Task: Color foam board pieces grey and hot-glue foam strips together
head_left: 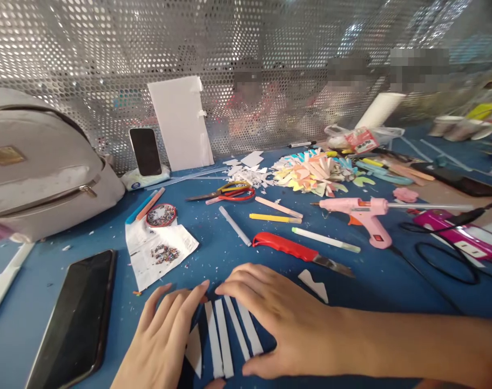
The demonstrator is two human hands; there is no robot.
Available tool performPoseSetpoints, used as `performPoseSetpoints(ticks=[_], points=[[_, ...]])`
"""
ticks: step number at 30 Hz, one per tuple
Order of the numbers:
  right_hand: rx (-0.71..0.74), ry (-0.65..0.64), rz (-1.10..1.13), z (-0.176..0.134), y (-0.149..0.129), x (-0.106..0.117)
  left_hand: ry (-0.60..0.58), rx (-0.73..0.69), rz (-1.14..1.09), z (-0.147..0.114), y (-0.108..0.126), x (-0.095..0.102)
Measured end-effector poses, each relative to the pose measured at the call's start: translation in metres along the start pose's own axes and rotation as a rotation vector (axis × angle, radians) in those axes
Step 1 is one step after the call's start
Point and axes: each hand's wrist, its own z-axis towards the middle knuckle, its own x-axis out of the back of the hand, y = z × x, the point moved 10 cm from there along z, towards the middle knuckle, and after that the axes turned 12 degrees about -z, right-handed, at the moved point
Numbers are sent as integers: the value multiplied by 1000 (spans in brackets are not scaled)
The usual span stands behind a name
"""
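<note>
Several narrow white strips [223, 337] lie side by side, roughly upright in the view, on the blue table between my hands. My left hand [164, 329] rests to their left with its fingers stretched out, beside a pointed white scrap [194, 348]. My right hand [276, 319] arches over the right-hand strips, thumb and fingers apart; its fingertips are close to the strips' far ends, and I cannot tell whether they touch. Just beyond it are a red-handled knife [288, 246] and another white offcut [314, 285].
A phone [73, 319] lies at left near a grey backpack [47, 167]. Beads lie on white paper [140, 265]. Further back are markers [275, 218], scissors [229, 192], a heap of coloured cutouts [310, 173], and a pink glue gun [359, 210] with its cable. A perforated metal screen [246, 43] stands behind.
</note>
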Motion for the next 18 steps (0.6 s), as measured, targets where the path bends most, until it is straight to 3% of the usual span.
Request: performPoseSetpoints(ticks=[6,12,16,18], points=[[50,5,49,7,-7,-5,-1,-37,23,-2,0,1],[42,-15,62,11,-5,-12,60,14,-10,-5,-3,2],[30,-47,83,3,-1,1,44,35,-59,-8,-6,0],[-64,-87,51,-11,12,11,48,43,-73,-9,-8,1]])
